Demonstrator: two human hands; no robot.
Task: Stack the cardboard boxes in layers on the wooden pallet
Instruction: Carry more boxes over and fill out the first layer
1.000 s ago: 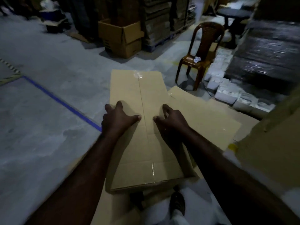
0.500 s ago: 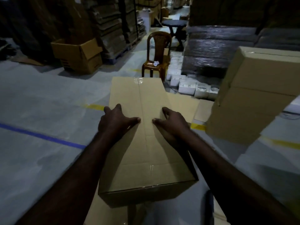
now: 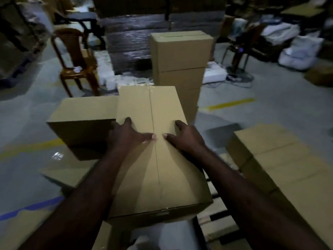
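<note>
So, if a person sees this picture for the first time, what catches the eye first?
First, the long cardboard box in the middle, held from both sides by the left hand and the right hand, thumbs on its taped top. Behind it rises a tall stack of boxes, and a brown plastic chair stands at the far left.

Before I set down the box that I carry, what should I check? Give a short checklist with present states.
1. Grip: left hand and right hand clasp the carried box at its sides: ok.
2. Top seam taped shut: ok.
3. Bare slats of the wooden pallet show below right: ok.
4. Gap between left box and right boxes wide enough: cannot tell.
5. Space under the carried box: cannot tell.
</note>
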